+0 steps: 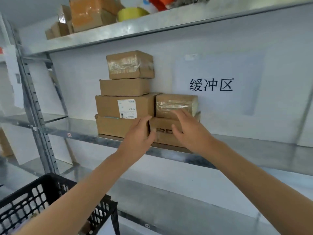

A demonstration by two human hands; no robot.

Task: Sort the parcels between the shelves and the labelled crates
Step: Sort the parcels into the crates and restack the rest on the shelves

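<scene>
Several brown cardboard parcels are stacked on the middle metal shelf (254,150). The left stack is topped by a taped box (130,64); below it lie a plain box (124,87) and a box with a white label (124,106). To the right, a small taped parcel (176,103) rests on a low printed box (162,131). My left hand (138,133) is at the low box's left end, fingers spread. My right hand (189,131) hovers over its front and the taped parcel's lower edge, fingers apart. Neither hand has a firm grip.
A white paper sign (210,84) with black characters hangs on the wall behind the shelf. A black plastic crate (33,199) stands at the lower left. The top shelf (152,26) carries boxes, a yellow tape roll and an orange item. A steel upright (33,107) stands at left.
</scene>
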